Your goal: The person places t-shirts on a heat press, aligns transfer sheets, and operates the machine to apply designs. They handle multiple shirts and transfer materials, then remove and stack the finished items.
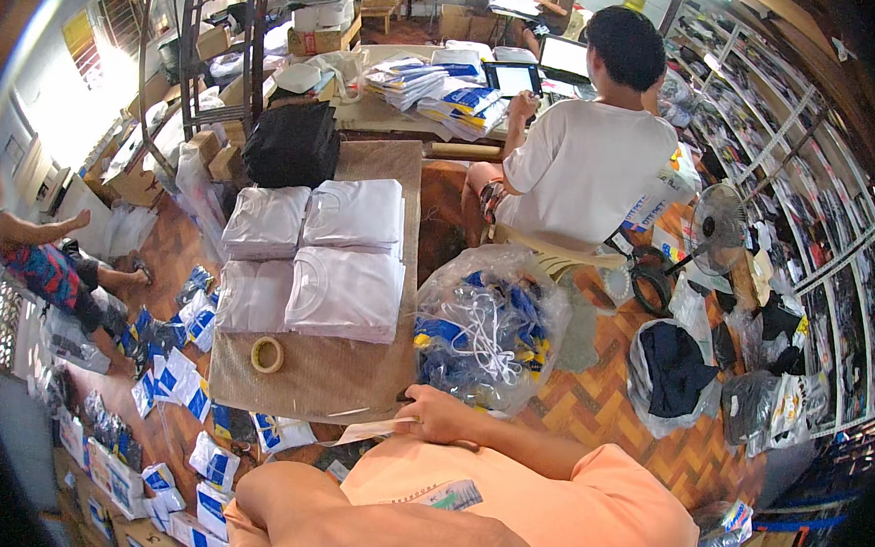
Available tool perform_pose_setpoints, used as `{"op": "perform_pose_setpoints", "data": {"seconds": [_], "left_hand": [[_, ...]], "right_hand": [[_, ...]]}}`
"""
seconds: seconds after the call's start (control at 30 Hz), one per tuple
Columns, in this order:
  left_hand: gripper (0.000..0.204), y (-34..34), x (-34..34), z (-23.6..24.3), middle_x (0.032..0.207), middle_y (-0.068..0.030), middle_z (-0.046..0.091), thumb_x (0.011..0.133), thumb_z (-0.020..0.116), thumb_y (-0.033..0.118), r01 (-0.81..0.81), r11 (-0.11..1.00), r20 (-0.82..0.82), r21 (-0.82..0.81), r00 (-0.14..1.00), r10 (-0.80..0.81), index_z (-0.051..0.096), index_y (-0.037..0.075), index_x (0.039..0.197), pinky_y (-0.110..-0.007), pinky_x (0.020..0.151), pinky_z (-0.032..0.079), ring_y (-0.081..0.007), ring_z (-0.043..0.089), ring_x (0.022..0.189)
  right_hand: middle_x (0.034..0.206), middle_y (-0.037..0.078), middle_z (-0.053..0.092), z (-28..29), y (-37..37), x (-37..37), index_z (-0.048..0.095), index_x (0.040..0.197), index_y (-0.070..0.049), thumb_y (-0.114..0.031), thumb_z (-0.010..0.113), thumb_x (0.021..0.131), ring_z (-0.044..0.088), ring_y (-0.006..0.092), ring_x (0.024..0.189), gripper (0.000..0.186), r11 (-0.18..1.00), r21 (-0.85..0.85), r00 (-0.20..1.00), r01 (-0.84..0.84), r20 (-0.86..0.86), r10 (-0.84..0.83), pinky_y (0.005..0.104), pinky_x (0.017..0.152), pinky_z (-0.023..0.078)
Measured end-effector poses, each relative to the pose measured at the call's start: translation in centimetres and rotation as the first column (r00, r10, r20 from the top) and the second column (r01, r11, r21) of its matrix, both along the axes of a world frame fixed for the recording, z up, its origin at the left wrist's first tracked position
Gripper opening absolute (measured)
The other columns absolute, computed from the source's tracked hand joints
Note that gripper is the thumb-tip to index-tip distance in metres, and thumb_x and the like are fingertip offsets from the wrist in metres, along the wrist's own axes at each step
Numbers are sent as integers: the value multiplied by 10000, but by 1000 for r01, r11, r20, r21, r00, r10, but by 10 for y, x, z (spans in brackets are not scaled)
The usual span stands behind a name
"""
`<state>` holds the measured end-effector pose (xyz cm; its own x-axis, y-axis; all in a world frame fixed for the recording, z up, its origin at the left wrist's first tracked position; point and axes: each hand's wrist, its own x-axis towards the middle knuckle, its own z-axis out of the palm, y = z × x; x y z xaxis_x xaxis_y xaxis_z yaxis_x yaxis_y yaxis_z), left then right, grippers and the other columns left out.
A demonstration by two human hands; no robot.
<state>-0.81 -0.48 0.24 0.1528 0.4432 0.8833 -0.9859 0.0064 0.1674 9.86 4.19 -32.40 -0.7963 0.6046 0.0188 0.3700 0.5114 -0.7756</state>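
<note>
My right hand (pixel 439 416) is at the near edge of the brown-covered table (pixel 351 384), its fingers closed on a thin pale strip (pixel 373 431) that points left. The strip's material is unclear. My left arm (pixel 289 495) bends across the lower edge, very close and blurred; its fingers are hidden. Folded white shirts (pixel 344 293) lie on the table in several bagged stacks. A roll of tape (pixel 266 355) rests in front of them. Just beyond my right hand sits a clear plastic bag (pixel 490 322) filled with blue and yellow packets and white cords.
A person in a white shirt (pixel 589 172) sits ahead, facing a table piled with packets (pixel 458 94). Another person (pixel 48 260) sits at far left. Blue-and-white packets (pixel 175 383) litter the floor. A fan (pixel 718 226), a bag of dark cloth (pixel 672 373) and shelves (pixel 806 146) stand right.
</note>
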Motion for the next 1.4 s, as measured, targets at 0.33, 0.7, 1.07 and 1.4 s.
{"op": "perform_pose_setpoints", "data": {"seconds": [0.33, 0.7, 1.07, 1.4], "left_hand": [[452, -9, 20, -7, 1087, -335, 520, 938, 601, 327, -323, 936, -82, -137, 946, 314, 623, -117, 1018, -433, 673, 552, -411, 644, 812], [526, -25, -96, -62, 1060, -189, 555, 932, 555, 540, -952, 207, -654, 227, 8, 757, 601, 38, 1080, -408, 628, 561, -309, 631, 740], [581, -230, -344, -431, 1226, -113, 661, 967, 487, 549, -999, -30, -862, -30, 41, -506, 655, 52, 1218, -400, 917, 484, -288, 620, 1084], [569, -404, -387, -467, 1121, -72, 653, 926, 545, 571, -602, -659, -627, -452, 739, -245, 629, 90, 1218, -346, 831, 492, -187, 630, 923]], "right_hand": [[936, 221, 588, -9, -3, -4, 759, 948, -107, -375, 658, 863, 578, 378, 889, 298, 1000, -20, 1000, -12, -16, 11, 452, 778, 478], [1066, 258, 590, 0, 9, -31, 754, 971, -151, -272, 713, 835, 589, 412, 954, 187, 974, -151, 985, -167, 12, 171, 456, 821, 488], [1014, 213, 621, 67, -18, -193, 756, 990, -100, -158, 735, 803, 623, 358, 942, 197, 908, -168, 922, -383, -18, 386, 400, 825, 494], [1163, 235, 578, 43, -84, -424, 748, 1038, -134, -78, 747, 760, 597, 383, 1049, 284, 661, -256, 703, -706, -133, 699, 404, 866, 496]]}}
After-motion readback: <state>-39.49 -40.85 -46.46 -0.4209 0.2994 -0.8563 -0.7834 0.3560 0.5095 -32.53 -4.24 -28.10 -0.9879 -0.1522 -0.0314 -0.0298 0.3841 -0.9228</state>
